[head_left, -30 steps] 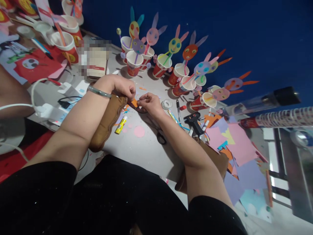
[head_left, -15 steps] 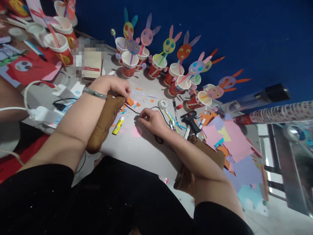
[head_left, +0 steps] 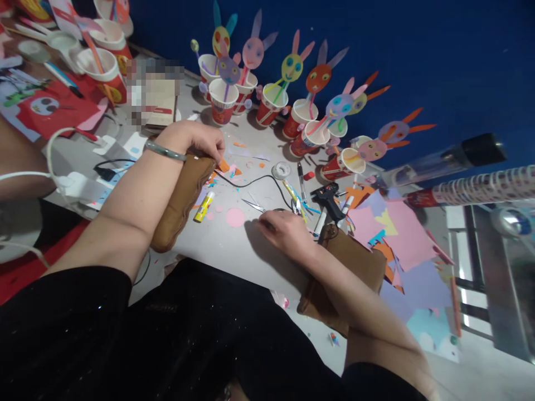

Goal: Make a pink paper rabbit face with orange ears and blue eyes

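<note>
My left hand [head_left: 208, 140] is closed, thumb and fingers together, at the far end of a brown padded cushion [head_left: 180, 203] under my forearm. Orange paper scraps [head_left: 224, 166] lie just below its fingertips; what it pinches, if anything, is hidden. My right hand [head_left: 286, 231] is curled over the handle end of small scissors [head_left: 253, 205], whose slim blades point left and slightly away from me. The fingers hide most of the handles. A pink paper circle [head_left: 235, 217] lies flat between the hands. Left of it lies a yellow glue stick [head_left: 204, 207].
Several paper cups [head_left: 271, 104] with rabbit-faced paper spoons line the blue wall. A black glue gun [head_left: 328, 200], tape roll [head_left: 281, 170] and pens lie at right. Coloured paper [head_left: 412, 234] is piled beyond another brown cushion [head_left: 355, 267]. A power strip [head_left: 81, 189] stands at left.
My right hand has moved right and toward me, and the scissor blades now show beside it. My left hand stays in place. The view has shifted slightly.
</note>
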`<state>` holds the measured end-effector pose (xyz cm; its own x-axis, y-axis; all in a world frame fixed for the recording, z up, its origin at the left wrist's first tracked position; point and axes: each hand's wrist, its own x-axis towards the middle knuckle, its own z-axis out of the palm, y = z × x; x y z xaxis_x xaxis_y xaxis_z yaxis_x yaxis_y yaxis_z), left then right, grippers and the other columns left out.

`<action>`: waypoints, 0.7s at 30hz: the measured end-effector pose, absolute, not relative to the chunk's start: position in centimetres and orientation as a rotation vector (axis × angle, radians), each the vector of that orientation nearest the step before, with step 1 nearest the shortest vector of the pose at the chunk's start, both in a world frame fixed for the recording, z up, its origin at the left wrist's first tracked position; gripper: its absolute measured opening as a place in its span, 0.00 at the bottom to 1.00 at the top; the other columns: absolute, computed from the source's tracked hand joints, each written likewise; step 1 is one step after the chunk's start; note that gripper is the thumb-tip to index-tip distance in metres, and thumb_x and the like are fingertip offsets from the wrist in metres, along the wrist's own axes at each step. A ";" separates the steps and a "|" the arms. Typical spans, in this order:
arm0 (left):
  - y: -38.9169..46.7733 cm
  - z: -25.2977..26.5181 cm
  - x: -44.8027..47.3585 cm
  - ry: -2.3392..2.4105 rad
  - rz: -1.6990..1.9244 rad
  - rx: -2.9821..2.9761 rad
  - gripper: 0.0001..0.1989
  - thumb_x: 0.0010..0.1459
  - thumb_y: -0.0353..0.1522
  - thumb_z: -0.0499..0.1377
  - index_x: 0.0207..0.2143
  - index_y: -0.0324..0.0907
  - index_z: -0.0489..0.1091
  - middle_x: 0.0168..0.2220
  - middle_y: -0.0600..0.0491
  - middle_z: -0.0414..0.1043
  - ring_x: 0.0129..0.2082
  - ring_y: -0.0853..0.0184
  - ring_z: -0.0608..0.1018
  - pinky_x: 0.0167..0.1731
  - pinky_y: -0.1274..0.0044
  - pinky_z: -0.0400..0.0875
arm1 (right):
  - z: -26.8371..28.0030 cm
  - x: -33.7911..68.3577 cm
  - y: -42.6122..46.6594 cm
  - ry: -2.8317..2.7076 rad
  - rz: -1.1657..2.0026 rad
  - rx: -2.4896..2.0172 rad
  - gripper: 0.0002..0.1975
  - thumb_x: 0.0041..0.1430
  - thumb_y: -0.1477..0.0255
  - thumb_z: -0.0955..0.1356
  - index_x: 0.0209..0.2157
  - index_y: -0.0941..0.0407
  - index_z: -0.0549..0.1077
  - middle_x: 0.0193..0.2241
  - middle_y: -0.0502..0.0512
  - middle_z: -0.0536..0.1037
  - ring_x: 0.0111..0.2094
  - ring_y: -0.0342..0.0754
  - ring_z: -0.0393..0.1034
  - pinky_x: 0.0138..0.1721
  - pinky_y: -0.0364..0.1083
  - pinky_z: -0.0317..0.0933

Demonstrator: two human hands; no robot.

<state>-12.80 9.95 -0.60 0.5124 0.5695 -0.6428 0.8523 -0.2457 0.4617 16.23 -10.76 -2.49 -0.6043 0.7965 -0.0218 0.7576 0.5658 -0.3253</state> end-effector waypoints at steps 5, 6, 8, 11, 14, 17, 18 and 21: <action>9.9 -0.7 -12.6 1.163 -0.452 1.953 0.13 0.45 0.41 0.65 0.28 0.40 0.73 0.22 0.54 0.67 0.24 0.70 0.67 0.27 0.76 0.55 | -2.6 14.5 -11.3 -2.930 0.356 -1.221 0.18 0.73 0.60 0.64 0.46 0.58 0.77 0.35 0.59 0.83 0.32 0.48 0.72 0.36 0.47 0.51; 9.9 -0.7 -12.6 1.163 -0.458 1.961 0.13 0.45 0.41 0.65 0.28 0.40 0.73 0.22 0.54 0.67 0.23 0.69 0.67 0.27 0.76 0.55 | -2.6 14.2 -11.3 -2.955 0.326 -1.229 0.20 0.72 0.56 0.64 0.48 0.58 0.77 0.34 0.59 0.83 0.32 0.49 0.72 0.36 0.48 0.50; 9.9 -0.7 -12.5 1.160 -0.458 1.985 0.14 0.44 0.41 0.66 0.28 0.41 0.73 0.22 0.55 0.67 0.23 0.69 0.66 0.27 0.76 0.55 | -2.7 13.7 -11.2 -2.992 0.284 -1.242 0.27 0.69 0.48 0.64 0.52 0.56 0.76 0.34 0.59 0.83 0.32 0.50 0.73 0.36 0.48 0.49; 10.0 -0.8 -12.5 1.150 -0.431 2.022 0.15 0.43 0.42 0.66 0.28 0.41 0.72 0.22 0.55 0.67 0.24 0.69 0.66 0.27 0.76 0.56 | -2.8 13.4 -11.0 -3.053 0.276 -1.246 0.32 0.66 0.43 0.63 0.54 0.56 0.74 0.35 0.60 0.83 0.34 0.52 0.74 0.35 0.49 0.47; 10.1 -0.9 -12.4 1.111 -0.424 2.047 0.15 0.43 0.43 0.66 0.27 0.41 0.72 0.23 0.54 0.68 0.25 0.69 0.67 0.28 0.76 0.57 | -3.1 13.3 -11.0 -3.128 0.296 -1.253 0.35 0.66 0.43 0.61 0.57 0.57 0.72 0.36 0.61 0.83 0.35 0.53 0.75 0.35 0.49 0.47; 10.2 -1.0 -12.5 1.059 -0.442 2.074 0.15 0.45 0.43 0.65 0.25 0.41 0.71 0.22 0.54 0.67 0.24 0.69 0.67 0.27 0.76 0.57 | -3.1 13.4 -11.0 -3.176 0.314 -1.254 0.36 0.67 0.44 0.61 0.61 0.58 0.69 0.36 0.62 0.84 0.35 0.54 0.76 0.35 0.50 0.48; 10.1 -1.0 -12.5 1.047 -0.444 2.082 0.14 0.45 0.43 0.64 0.25 0.41 0.70 0.22 0.54 0.67 0.24 0.69 0.66 0.27 0.76 0.57 | -3.0 13.5 -11.0 -3.182 0.319 -1.255 0.36 0.68 0.44 0.61 0.62 0.58 0.68 0.37 0.62 0.84 0.35 0.54 0.76 0.34 0.50 0.49; 9.9 -0.7 -12.4 1.050 -0.450 2.081 0.13 0.47 0.43 0.63 0.25 0.41 0.71 0.22 0.54 0.68 0.24 0.69 0.67 0.26 0.76 0.57 | -2.7 13.5 -11.0 -3.194 0.340 -1.264 0.36 0.68 0.45 0.63 0.62 0.59 0.68 0.37 0.62 0.85 0.35 0.54 0.77 0.34 0.50 0.49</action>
<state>-12.42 9.92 -0.67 0.6018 0.5347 -0.5932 0.7983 -0.3831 0.4647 13.53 -11.00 -2.71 -0.6905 0.6315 -0.3527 0.6916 0.7192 -0.0662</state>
